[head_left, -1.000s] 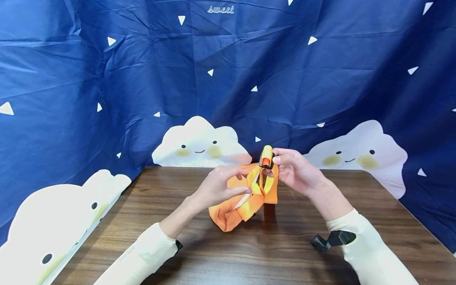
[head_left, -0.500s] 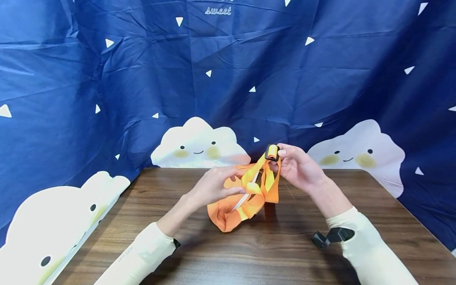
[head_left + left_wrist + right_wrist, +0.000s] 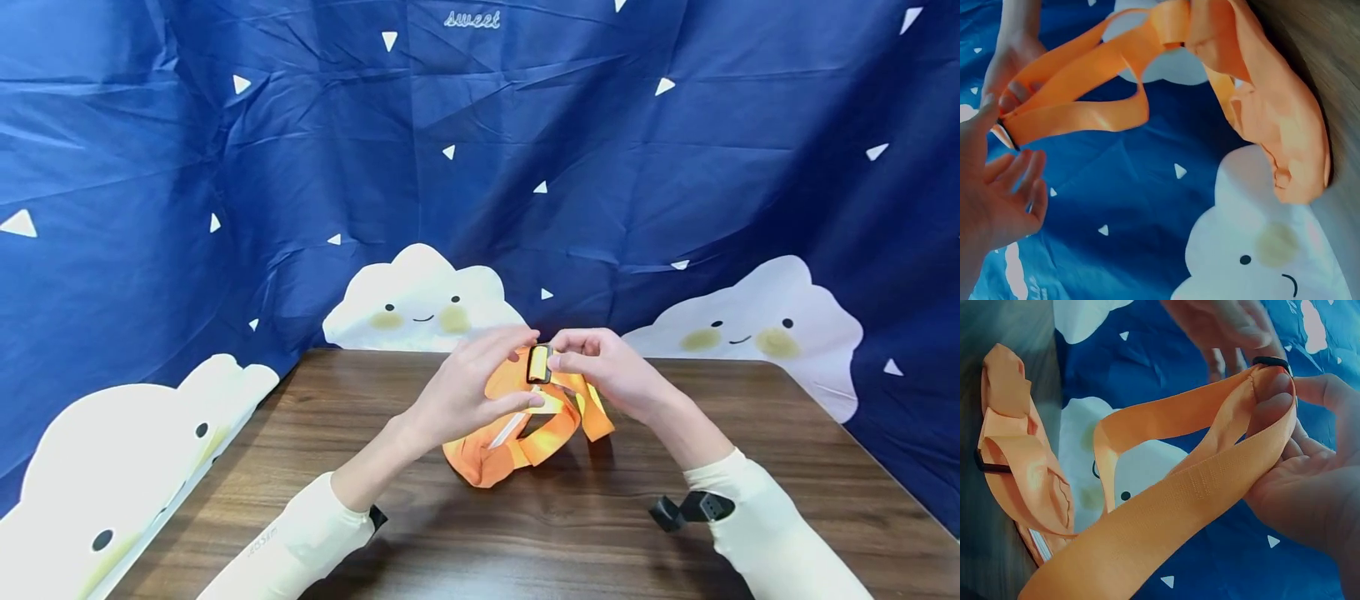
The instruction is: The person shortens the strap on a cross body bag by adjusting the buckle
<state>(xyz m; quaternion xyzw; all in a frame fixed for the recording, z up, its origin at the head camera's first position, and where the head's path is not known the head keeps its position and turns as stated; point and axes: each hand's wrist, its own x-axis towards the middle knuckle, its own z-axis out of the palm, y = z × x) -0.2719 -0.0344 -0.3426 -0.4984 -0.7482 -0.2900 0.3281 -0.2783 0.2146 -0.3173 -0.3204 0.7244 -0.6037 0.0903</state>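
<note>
An orange fabric bag (image 3: 480, 462) with a white zip (image 3: 508, 430) lies on the table in the head view. Its wide webbing strap (image 3: 1166, 519) rises in loops to a black slide buckle (image 3: 1270, 361). My right hand (image 3: 618, 371) pinches the strap at this buckle between thumb and fingers. Close on the buckle's left is my left hand (image 3: 468, 392), fingers extended and thumb apart, holding nothing. It partly covers the bag in the head view. A second black buckle (image 3: 992, 467) shows lower on the strap, beside the bag.
The dark wood table (image 3: 360, 400) spreads under both arms. Behind and beside it hangs a blue cloth (image 3: 480, 125) printed with white clouds and triangles. A black wrist camera (image 3: 693, 507) sits on my right sleeve.
My right hand has brought the buckle down and left, toward my left hand. My left hand has let go of the strap and spread its fingers. The strap loops have dropped lower.
</note>
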